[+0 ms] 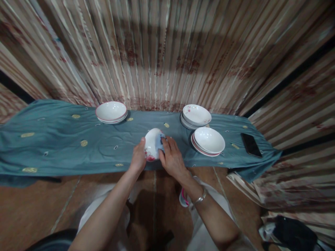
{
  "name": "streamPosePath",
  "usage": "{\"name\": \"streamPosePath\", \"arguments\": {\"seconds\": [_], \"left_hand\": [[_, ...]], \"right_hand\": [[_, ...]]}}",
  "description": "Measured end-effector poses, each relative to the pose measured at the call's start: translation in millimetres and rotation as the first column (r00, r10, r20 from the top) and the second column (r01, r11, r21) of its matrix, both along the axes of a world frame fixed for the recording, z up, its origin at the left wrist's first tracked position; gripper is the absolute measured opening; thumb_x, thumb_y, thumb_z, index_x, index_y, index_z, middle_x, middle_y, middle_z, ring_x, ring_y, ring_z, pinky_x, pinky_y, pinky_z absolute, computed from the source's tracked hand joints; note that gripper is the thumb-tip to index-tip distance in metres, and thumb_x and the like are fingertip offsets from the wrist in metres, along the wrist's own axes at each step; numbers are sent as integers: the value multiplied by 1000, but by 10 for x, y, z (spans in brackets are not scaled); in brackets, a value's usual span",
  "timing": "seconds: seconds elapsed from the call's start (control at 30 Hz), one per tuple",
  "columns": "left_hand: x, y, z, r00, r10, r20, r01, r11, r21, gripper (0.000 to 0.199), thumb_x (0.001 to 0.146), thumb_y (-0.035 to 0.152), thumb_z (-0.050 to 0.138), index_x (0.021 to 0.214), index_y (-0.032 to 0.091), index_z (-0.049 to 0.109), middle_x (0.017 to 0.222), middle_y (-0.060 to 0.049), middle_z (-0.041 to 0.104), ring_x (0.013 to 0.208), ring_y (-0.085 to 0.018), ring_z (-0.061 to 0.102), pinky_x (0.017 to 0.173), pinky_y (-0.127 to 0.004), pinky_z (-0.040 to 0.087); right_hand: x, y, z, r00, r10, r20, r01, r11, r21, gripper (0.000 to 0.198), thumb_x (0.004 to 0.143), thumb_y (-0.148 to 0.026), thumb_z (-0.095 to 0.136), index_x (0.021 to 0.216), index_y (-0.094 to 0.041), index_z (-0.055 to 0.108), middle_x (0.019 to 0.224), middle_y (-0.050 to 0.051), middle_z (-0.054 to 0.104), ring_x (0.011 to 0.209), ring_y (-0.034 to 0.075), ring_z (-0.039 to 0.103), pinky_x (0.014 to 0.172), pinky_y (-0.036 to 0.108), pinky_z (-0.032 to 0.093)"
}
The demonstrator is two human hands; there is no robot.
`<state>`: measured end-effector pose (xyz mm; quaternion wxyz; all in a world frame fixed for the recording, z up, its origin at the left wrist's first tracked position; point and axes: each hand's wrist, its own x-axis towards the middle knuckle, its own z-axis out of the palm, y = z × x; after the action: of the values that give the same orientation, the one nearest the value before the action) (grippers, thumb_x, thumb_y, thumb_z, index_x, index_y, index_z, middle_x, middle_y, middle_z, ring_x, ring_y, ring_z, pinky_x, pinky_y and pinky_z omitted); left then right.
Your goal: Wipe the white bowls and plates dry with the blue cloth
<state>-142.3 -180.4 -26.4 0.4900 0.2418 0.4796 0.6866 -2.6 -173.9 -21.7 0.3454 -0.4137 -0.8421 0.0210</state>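
Bowl [152, 144] white, red-flowered, tilted; left hand [138, 158] grips rim.

A long teal cloth with gold motifs [65, 146] covered the table. On it sat three stacks of white bowls [111, 112] [196, 116] [208, 141] and a black phone [251, 144], before striped curtains [167, 52].

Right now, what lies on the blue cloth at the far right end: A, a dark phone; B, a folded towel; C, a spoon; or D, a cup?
A: a dark phone lies flat on the blue cloth, to the right of the nearest stack of plates.
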Motion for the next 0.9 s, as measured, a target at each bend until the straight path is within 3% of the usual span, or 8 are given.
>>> {"name": "streamPosePath", "arguments": {"seconds": [0.17, 0.3, 0.47, 0.6, 0.73, 0.9], "left_hand": [[75, -63, 159, 999, 16, -29, -17, 999, -35, 42, 70, 55, 68, 60, 15, 62, 48, 1, 55, 42, -10, 44, 42, -22, 34], [133, -104, 299, 999, 32, -36, -36, 994, -99, 33, 77, 42, 67, 56, 18, 60, 47, 2, 51, 47, -12, 48, 49, -24, 39], [156, -120, 338, 1000, -7, -11, 5, 994, -107, 30, 80, 36, 64, 56, 19, 61, 45, 2, 49, 46, -13, 46, 47, -23, 39], [147, -126, 353, 1000, -6, -25, 4, 997, -82, 35, 80, 39, 64, 53, 18, 60, 46, 1, 52, 44, -11, 43, 45, -23, 37], [104, -104, 304, 997, 20, -72, -26, 997, -78, 43, 72, 53, 68, 52, 16, 59, 46, 1, 53, 43, -11, 43, 43, -23, 35], [11, -11, 74, 996, 84, -31, -86, 996, -37, 54, 61, 66, 69, 70, 12, 67, 57, -3, 64, 50, -14, 55, 50, -24, 42]], "right_hand": [[18, 69, 5, 993, -112, -23, 109, 989, -103, 44, 96, -34, 37, 127, -5, 49, 120, 24, 58, 110, 30, 58, 93, 46, 50], [72, 117, 20, 987, -159, 27, 161, 968, -194, 39, 98, -34, 31, 117, -7, 52, 102, 22, 65, 92, 28, 66, 76, 42, 55], [133, 157, -20, 969, -225, 101, 246, 910, -334, 37, 100, -32, 26, 100, -11, 57, 74, 15, 69, 67, 25, 69, 63, 35, 53], [149, 159, -98, 963, -234, 135, 268, 894, -359, 35, 100, -28, 28, 90, -14, 58, 73, 13, 69, 65, 23, 69, 61, 30, 50], [143, 114, -142, 969, -208, 134, 243, 903, -353, 33, 100, -25, 30, 84, -16, 58, 76, 12, 70, 68, 21, 69, 60, 27, 47], [124, 27, -126, 972, -146, 185, 203, 917, -344, 31, 99, -24, 33, 85, -15, 59, 77, 10, 71, 69, 20, 69, 59, 24, 43]]}}
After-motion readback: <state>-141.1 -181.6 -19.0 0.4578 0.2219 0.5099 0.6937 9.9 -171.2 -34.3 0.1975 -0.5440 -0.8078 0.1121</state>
